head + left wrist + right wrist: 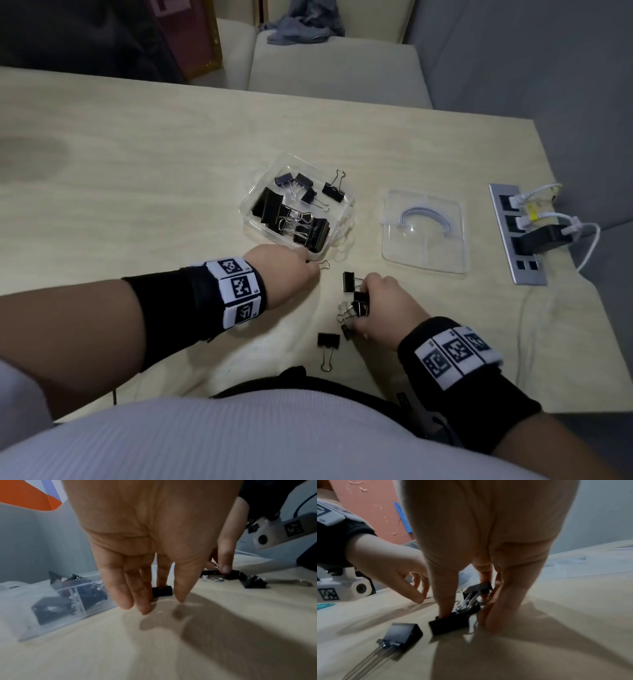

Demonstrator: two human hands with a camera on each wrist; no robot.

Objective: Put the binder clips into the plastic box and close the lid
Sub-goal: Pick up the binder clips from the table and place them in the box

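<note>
The clear plastic box (346,202) stands open mid-table with several black binder clips (274,209) inside; its clear lid (424,253) lies flat to the right. My left hand (310,265) is at the box's near corner, fingers (126,595) fairly straight and pointing down around a small black clip (162,591); its wire handle (323,263) pokes out. My right hand (359,308) grips a cluster of clips (471,601) between thumb and fingers. One loose clip (328,341) lies nearer to me, another (348,281) just beyond the right hand.
A grey power strip (513,260) with white cables and a black adapter (541,238) lies near the table's right edge. Beige chairs (335,68) stand beyond the far edge. A dark stain (34,150) marks the left of the table.
</note>
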